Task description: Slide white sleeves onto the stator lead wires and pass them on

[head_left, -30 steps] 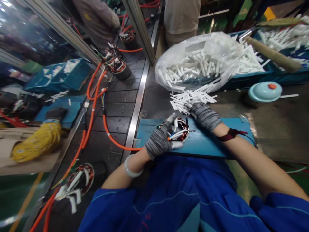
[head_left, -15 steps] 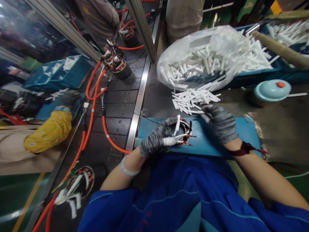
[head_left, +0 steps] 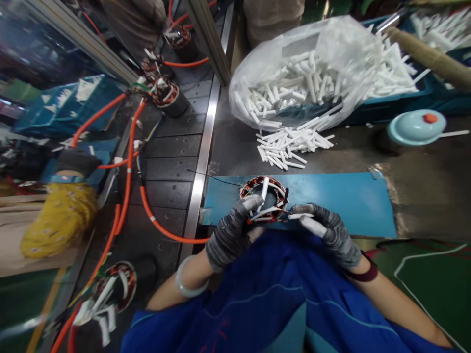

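Note:
A motor stator (head_left: 253,183) with a ring of copper windings lies at the left part of a blue board. One white sleeve (head_left: 265,187) stands up from it, and white-covered leads run across its near side. My left hand (head_left: 231,233), in a grey glove with pale fingertips, is closed on the stator's near left edge, around the leads. Between the thumb and fingers of my gloved right hand (head_left: 329,229) is a short white sleeve (head_left: 299,216). Its left end meets the tip of a lead at the stator's right side; whether the wire is inside it I cannot tell.
Behind the blue board (head_left: 342,196) lies a loose pile of white sleeves (head_left: 290,147), spilling from a clear plastic bag (head_left: 253,68). A lidded light-blue container (head_left: 415,128) stands at right. On the left, a conveyor (head_left: 169,196) carries stators with orange cables (head_left: 154,215); a co-worker's yellow sleeve (head_left: 59,218) is beyond.
My right hand has come from the sleeve pile toward me, bringing a white sleeve to the stator's leads. My left hand has shifted slightly down. The co-worker's arm has moved left and down.

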### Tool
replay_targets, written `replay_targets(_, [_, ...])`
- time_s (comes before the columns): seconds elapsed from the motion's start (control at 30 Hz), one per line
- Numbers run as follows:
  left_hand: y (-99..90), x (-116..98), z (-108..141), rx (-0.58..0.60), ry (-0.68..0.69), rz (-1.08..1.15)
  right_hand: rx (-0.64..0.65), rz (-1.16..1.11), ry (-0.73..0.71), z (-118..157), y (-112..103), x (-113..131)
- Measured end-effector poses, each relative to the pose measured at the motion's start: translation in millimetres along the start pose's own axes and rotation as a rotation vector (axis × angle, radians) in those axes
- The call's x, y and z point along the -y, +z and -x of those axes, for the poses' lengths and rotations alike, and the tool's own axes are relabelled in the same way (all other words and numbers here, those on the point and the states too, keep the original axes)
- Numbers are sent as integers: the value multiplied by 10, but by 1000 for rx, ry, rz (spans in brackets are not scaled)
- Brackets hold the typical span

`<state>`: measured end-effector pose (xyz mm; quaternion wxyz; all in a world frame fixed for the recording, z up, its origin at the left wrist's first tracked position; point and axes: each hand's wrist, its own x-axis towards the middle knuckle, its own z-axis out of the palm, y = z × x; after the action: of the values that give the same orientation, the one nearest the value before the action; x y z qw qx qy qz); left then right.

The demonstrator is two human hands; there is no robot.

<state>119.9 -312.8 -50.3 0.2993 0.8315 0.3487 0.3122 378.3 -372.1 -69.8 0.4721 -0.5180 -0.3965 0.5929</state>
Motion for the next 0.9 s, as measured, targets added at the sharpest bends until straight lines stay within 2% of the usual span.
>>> replay_targets(0.17, [30, 31, 48, -37, 68, -72, 93, -64, 97, 23, 7, -86])
replay_targets(0.4, [17, 85, 122, -10, 91, -66, 55, -131, 105, 64, 12, -93])
replay_targets(0.6, [4, 157, 101, 68, 148, -97, 233, -156, 136, 45, 144, 60])
replay_targets(0.73, [-14, 145, 89, 149, 168, -175, 256, -89, 178, 9, 257, 165])
replay_targets(0.83, [15, 96, 112, 170, 177, -298, 255, 19, 230, -3, 276, 103])
replay_targets(0.9, [67, 61, 136, 167, 186, -356, 242, 133, 205, 7, 274, 15])
